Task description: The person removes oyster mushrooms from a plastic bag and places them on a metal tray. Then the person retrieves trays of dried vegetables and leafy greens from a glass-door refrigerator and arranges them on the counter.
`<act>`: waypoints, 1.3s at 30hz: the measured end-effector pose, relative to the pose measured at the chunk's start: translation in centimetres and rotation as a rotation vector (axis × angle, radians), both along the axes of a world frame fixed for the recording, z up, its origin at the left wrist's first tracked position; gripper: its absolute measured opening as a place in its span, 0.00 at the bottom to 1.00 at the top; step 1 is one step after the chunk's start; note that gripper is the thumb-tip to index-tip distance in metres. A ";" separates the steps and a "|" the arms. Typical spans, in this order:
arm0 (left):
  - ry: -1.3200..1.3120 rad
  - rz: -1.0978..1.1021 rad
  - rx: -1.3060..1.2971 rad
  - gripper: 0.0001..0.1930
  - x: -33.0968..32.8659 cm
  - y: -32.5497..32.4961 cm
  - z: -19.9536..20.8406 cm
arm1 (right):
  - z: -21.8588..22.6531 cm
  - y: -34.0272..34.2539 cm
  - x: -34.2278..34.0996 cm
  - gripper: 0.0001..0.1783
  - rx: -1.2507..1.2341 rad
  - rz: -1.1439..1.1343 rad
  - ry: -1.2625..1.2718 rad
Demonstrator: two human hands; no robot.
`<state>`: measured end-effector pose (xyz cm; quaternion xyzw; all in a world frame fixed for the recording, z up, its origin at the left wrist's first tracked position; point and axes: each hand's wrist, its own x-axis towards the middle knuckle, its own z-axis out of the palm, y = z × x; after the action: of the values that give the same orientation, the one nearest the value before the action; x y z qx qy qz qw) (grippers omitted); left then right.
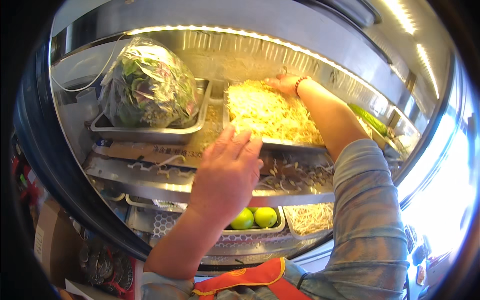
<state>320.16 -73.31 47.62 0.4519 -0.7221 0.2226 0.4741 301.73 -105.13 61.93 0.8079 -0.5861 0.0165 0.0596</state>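
Observation:
A metal tray (295,146) heaped with bean sprouts (275,112) stands on the lit shelf of a display case. My left hand (227,165) is at the tray's near left corner, its fingers stretched forward and close together. The fingertips meet or nearly meet the rim; exact contact is unclear. My right hand (284,84) reaches over the sprouts to their far edge, with its fingers extended to the left and partly hidden. A red bead bracelet (300,85) circles that wrist. Neither hand visibly grasps anything.
On the left, a clear bag of leafy greens (150,90) sits in another metal tray (150,132). Loose sprouts litter the shelf edge (295,172). Below are green round fruits (265,217) and a tray of pale strands (310,218). A green cucumber-like vegetable (369,119) lies at right.

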 end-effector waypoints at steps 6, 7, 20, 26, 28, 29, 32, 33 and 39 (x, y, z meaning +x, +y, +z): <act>-0.001 -0.052 0.020 0.20 0.8 0.1 0.0 | -1.3 -0.1 3.2 0.51 0.138 0.012 -0.130; -0.004 -0.047 0.017 0.21 0.8 0.0 -0.1 | -1.1 1.5 3.4 0.51 0.184 -0.013 -0.186; 0.031 -0.033 0.062 0.22 -0.2 -0.5 0.2 | 0.1 9.3 3.9 0.33 -0.071 0.258 -0.046; 0.012 0.049 0.078 0.24 1.6 0.8 -0.7 | 0.3 15.9 9.3 0.34 -0.244 0.220 0.110; 0.028 0.013 0.117 0.23 0.8 0.4 -0.8 | -0.3 16.8 9.3 0.35 -0.180 0.207 0.183; 0.034 0.013 0.131 0.23 0.8 0.4 -0.8 | -0.5 16.7 9.9 0.36 -0.098 0.238 0.259; -0.021 0.026 0.108 0.24 1.9 -0.1 -1.4 | -1.8 15.9 10.7 0.28 0.033 0.289 0.453; -0.021 0.028 0.104 0.24 1.7 -0.2 -1.5 | -3.4 11.6 12.1 0.26 0.065 0.276 0.408; -0.021 0.126 0.078 0.24 4.7 -0.5 -1.3 | 0.2 15.5 8.6 0.31 -0.195 0.721 0.079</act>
<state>324.90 -73.77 46.30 0.5121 -0.7055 0.2284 0.4334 310.28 -89.59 62.09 0.9529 -0.2571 0.0607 0.1492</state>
